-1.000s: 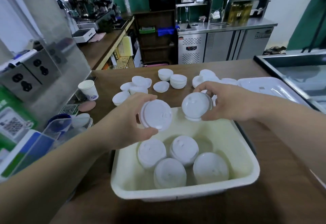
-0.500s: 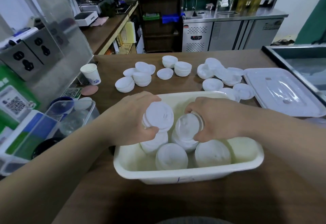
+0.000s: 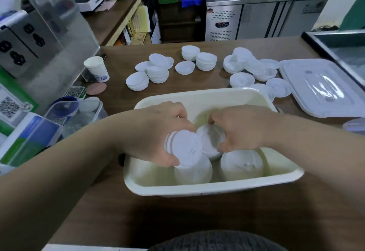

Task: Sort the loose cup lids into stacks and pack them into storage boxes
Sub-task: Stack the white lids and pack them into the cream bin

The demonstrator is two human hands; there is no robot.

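Tabletop: brown wood, running from the near edge to the far side, and it carries everything below.
Storage box: a cream plastic tub in the middle of the tabletop, open at the top, with both hands reaching into it.
Box cover: clear plastic, lying flat on the tabletop to the right of the tub and apart from it.
Clear container: stands at the left edge, just beside the tub's far left corner.
Left hand: the fingers and thumb are curled round a short stack of white lids.
Right hand: the fingers are curled over a second stack of lids, low inside the tub.
Loose lids: white lids in low piles along the far side of the tabletop. There is one cluster at the left, a pair of piles in the middle and a spread-out heap at the right, which reaches to just beside the cover.
Packed stacks: two show on the tub floor, a near one under the left hand and another to its right. They are close together.
Left-held stack: tilted, top face towards me, just above the near packed stack.
Right-held stack: sits behind the left-held one and is partly covered by it. I cannot tell whether the two touch.
Paper cup: upright at the far left, well apart from the tub.
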